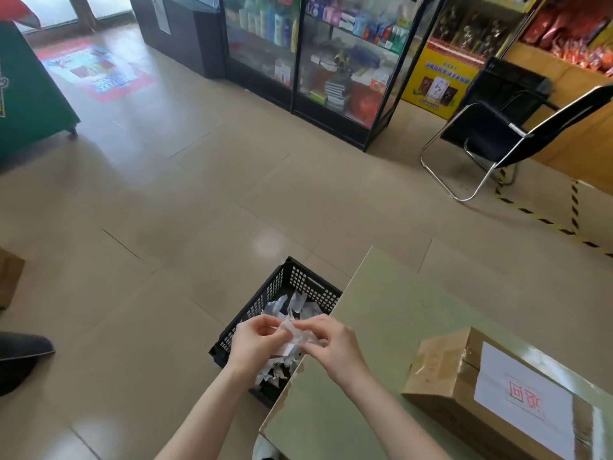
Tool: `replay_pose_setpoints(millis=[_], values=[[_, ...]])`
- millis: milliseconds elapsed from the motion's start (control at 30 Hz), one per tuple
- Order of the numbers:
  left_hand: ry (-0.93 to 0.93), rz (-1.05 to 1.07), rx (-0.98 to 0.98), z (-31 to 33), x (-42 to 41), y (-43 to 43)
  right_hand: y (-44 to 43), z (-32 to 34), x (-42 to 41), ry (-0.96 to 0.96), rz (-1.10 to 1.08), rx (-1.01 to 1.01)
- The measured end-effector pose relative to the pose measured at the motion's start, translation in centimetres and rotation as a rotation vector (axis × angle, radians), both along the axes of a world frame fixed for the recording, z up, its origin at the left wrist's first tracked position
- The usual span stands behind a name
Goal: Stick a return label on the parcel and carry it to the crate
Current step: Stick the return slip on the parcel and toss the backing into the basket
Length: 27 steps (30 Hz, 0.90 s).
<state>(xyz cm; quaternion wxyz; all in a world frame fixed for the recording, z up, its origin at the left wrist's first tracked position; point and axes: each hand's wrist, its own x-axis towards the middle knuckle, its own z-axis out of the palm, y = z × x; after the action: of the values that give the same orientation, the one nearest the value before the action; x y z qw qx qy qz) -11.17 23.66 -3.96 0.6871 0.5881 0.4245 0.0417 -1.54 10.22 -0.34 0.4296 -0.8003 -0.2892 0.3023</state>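
Observation:
A brown cardboard parcel lies on the pale green table at the lower right. A white label with a red stamp is stuck on its top. Both hands are held over a black slatted crate on the floor beside the table's left edge. My left hand and my right hand pinch a crumpled strip of white backing paper between their fingertips. The crate holds several crumpled white paper scraps.
Glass display cabinets and a yellow shelf unit stand at the far side. A black folding chair is at the right, a green cart at the left. A dark shoe shows at the left edge.

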Motion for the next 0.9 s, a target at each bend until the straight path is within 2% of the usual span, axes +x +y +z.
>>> replay_pose_setpoints(millis=[100, 200, 300, 433, 633, 900], values=[[0.009, -0.034, 0.019, -0.8, 0.5, 1.0, 1.8, -1.0, 0.8, -0.072, -0.069, -0.034], [-0.06, -0.116, -0.056, -1.4, 0.9, 1.9, 3.3, -2.1, 1.8, -0.113, -0.156, -0.113], [-0.047, -0.145, -0.063, -2.3, 1.4, 2.9, 4.5, -3.4, 2.7, -0.057, -0.163, -0.2], [0.115, -0.157, 0.058, -3.7, 2.5, 4.1, 4.7, -5.3, 3.4, 0.099, -0.032, -0.322], [0.171, -0.174, 0.086, -5.6, 3.8, 4.5, 3.2, -7.0, 3.9, 0.224, -0.115, -0.277], [0.194, -0.253, 0.084, -5.2, 3.8, 3.1, 1.4, -6.5, 4.1, 0.123, -0.164, -0.321]])
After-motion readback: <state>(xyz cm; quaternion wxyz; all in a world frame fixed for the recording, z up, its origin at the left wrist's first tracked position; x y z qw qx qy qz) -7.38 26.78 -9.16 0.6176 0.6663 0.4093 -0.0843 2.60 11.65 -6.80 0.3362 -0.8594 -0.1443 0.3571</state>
